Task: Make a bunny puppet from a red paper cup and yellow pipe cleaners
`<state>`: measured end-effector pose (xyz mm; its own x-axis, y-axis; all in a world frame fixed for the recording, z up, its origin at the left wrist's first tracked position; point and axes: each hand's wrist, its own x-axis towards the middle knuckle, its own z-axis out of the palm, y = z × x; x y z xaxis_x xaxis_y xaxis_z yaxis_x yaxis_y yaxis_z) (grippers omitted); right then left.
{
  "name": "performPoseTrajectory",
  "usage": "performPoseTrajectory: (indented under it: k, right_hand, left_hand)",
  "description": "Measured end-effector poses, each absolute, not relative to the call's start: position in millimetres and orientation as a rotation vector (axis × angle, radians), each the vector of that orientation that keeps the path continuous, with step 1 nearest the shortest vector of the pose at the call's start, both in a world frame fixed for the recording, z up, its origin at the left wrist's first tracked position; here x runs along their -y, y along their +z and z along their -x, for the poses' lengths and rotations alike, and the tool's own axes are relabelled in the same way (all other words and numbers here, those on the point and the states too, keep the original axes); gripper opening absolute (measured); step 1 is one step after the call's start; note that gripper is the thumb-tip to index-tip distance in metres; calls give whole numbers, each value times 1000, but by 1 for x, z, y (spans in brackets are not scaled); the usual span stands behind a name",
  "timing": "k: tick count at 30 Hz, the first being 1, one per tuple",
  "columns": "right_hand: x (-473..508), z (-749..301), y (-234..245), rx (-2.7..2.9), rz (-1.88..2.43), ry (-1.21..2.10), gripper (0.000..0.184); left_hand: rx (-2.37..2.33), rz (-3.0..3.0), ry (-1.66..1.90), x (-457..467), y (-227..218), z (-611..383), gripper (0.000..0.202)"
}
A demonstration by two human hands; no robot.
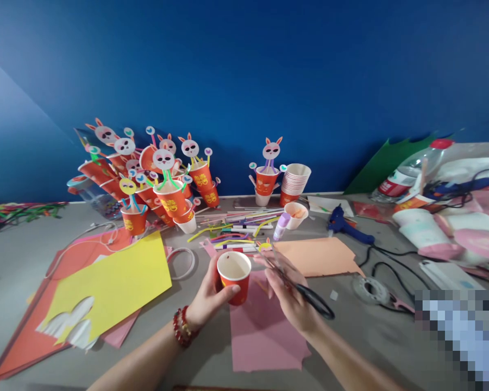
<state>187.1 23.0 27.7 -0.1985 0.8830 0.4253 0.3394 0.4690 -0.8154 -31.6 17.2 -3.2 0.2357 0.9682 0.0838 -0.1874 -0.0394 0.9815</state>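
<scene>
A red paper cup (243,290) with a white inside is gripped by my left hand (207,298), its thumb across the front and its mouth tilted toward me. A small dark spot shows on the inner wall near the rim. In my right hand (291,304) is a pair of scissors (315,300), black handles toward me and blades pointing away to the left. The right fingertips are just right of the cup, apart from it. Below both hands lies a pink paper sheet (267,339). Beyond the cup is a small yellow rabbit-ear cutout (264,246).
Several rabbit-figure cups (171,203) crowd the back left; another figure (266,182) stands beside stacked cups (294,184). Yellow paper (122,290) lies left, orange paper (315,256) right. A glue stick (281,226), blue glue gun (348,225) and tape roll (182,264) lie around.
</scene>
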Motion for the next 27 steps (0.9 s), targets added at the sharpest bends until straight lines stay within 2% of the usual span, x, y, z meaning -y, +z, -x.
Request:
performPoseTrajectory:
  k: [5,11,17,27]
  right_hand:
    - [-13,-185,40,1821,859,855,31]
    - [-10,-176,46,1979,693,784,31]
    - [-10,-172,47,1915,726,858,27]
    - [-11,-173,47,1955,823,765,24]
  left_hand:
    - [-909,-1160,1250,-20,-2,32,68]
    - [-953,-1153,1308,-20,6,30,70]
    - [-965,-1220,1288,-19,9,30,61]
    - [-1013,-1237,1319,-21,7,31,63]
